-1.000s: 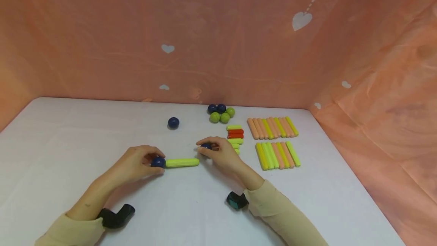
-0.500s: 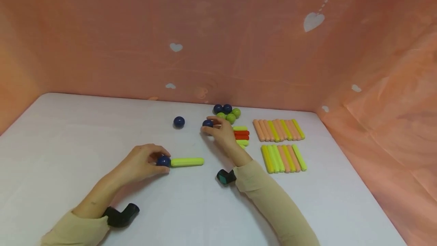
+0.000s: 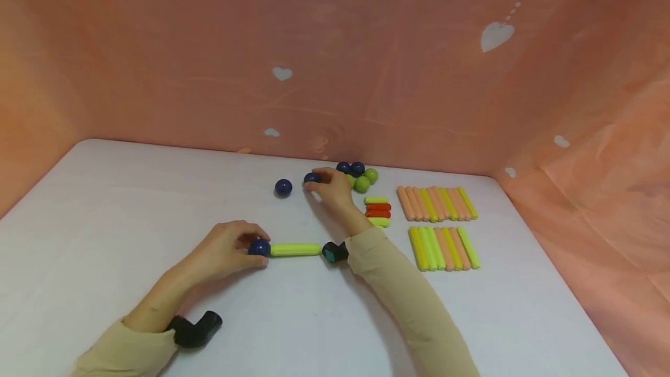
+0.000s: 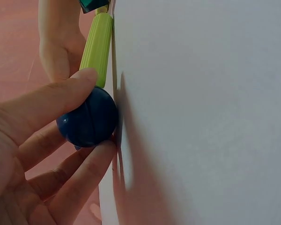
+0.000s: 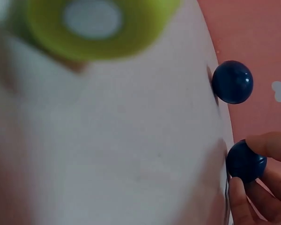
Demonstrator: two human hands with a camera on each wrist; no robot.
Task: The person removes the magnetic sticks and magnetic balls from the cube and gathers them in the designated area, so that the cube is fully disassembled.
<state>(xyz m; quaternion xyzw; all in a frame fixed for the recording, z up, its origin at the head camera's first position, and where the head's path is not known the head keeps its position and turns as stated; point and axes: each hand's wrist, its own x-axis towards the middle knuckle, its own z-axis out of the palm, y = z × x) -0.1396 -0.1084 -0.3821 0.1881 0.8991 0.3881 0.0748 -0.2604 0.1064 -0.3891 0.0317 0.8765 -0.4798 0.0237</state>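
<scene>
My left hand (image 3: 230,249) grips a dark blue ball (image 3: 259,248) between thumb and fingers, low on the table. A yellow-green ribbed stick (image 3: 295,249) lies against that ball and points right; in the left wrist view the stick (image 4: 97,49) meets the ball (image 4: 89,118) end-on. Toward the back, my right hand (image 3: 335,191) pinches a second blue ball (image 3: 311,178) by its fingertips. Just left of it rests a lone blue ball (image 3: 284,187), apart from the held one. Both blue balls, the lone ball (image 5: 232,82) and the held ball (image 5: 246,161), show in the right wrist view.
Behind my right hand sits a cluster of blue balls (image 3: 357,169) and green balls (image 3: 362,184), partly hidden. Short red sticks (image 3: 378,207) and yellow-green ones lie by my right forearm. Two rows of longer sticks (image 3: 437,203) stand farther right. An orange curtain (image 3: 335,63) hangs behind the white table (image 3: 131,191).
My right hand has carried its blue ball from near the stick's right end to the back, close to the lone ball. The left hand stays in place; the head view has shifted slightly.
</scene>
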